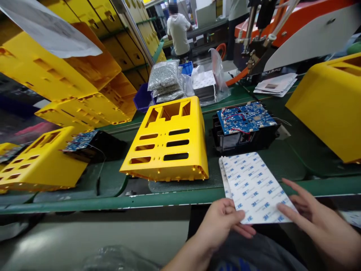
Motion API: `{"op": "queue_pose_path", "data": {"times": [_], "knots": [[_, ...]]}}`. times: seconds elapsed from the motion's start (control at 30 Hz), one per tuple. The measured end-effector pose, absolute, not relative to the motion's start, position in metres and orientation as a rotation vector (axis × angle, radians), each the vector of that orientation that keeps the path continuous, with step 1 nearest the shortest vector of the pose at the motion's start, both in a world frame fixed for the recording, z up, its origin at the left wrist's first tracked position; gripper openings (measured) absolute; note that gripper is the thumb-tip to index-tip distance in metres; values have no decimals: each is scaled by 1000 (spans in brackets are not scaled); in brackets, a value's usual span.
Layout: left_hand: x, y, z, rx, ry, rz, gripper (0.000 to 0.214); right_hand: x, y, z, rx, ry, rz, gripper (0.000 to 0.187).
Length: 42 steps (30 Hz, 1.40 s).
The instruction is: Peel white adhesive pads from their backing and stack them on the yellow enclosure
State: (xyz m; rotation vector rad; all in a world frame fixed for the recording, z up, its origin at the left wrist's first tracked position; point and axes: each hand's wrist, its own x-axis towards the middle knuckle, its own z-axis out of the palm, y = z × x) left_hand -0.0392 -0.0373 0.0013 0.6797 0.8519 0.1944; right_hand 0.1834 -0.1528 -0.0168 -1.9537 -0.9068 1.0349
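My left hand (221,222) grips the lower left edge of a white sheet of 3M adhesive backing (254,188), with the thumb on top. My right hand (313,214) has its spread fingers on the sheet's right edge. The sheet's far end rests over a dark mat (186,182) on the bench. A yellow perforated plastic housing (166,141) stands just left of the sheet. Beyond the sheet sits a black unit (234,141) topped by a blue circuit board (245,118) with red wires.
More yellow housings (42,162) and a second board on a black unit (84,145) lie left, with stacked housings behind. Another housing (329,109) sits right. Bags of small parts (163,81), an orange-and-white machine (282,37) and a co-worker (178,35) stand beyond the green bench edge (113,205).
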Motion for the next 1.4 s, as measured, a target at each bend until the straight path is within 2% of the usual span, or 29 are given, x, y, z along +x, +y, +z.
{"op": "queue_pose_path", "data": {"times": [0.07, 0.13, 0.23, 0.4, 0.63, 0.87, 1.03, 1.2, 1.4], "knots": [[-39, -41, 3, 661, 814, 194, 40, 167, -154, -27, -1805, -729, 1333, 72], [-39, -45, 5, 658, 788, 224, 42, 158, -158, -32, -1711, -577, 1449, 67], [-36, -50, 5, 681, 770, 282, 46, 154, -166, -30, -1710, -444, 1432, 65], [-34, -55, 0, 742, 808, 328, 38, 151, -176, -28, -1757, -403, 1355, 60], [-34, -58, -1, 779, 866, 337, 34, 151, -187, -49, -1753, -235, 1429, 76], [-33, -60, -6, 787, 857, 339, 36, 149, -189, -49, -1733, -207, 1447, 73], [-31, -61, -8, 838, 860, 332, 34, 139, -187, -41, -1777, -190, 1382, 71], [-30, -61, -3, 868, 925, 312, 38, 130, -168, -19, -1869, -379, 1095, 62], [-38, -53, 3, 771, 658, 164, 41, 131, -152, -7, -1910, -388, 1013, 59]]}}
